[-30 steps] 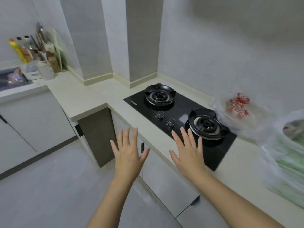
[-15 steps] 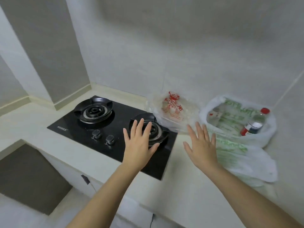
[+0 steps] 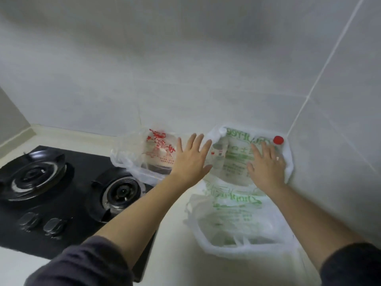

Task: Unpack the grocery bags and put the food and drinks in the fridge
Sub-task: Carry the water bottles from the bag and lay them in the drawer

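Two plastic grocery bags sit on the pale counter against the wall. The clear bag with red print point(image 3: 154, 153) stands just right of the hob. A larger white bag with green print point(image 3: 235, 159) fills the corner, and a bottle with a red cap point(image 3: 278, 139) pokes from its far side. My left hand point(image 3: 190, 159) hovers with fingers spread between the two bags. Over the open mouth of the green-print bag, my right hand point(image 3: 266, 164) is spread flat. Neither hand holds anything.
A black two-burner gas hob point(image 3: 61, 195) with two knobs lies on the counter point(image 3: 171, 254) at the left. Tiled walls meet in a corner behind the bags. The fridge is out of view.
The view has swung right from the hob toward the corner. Both hands have reached forward, from above the hob and counter edge to the bags.
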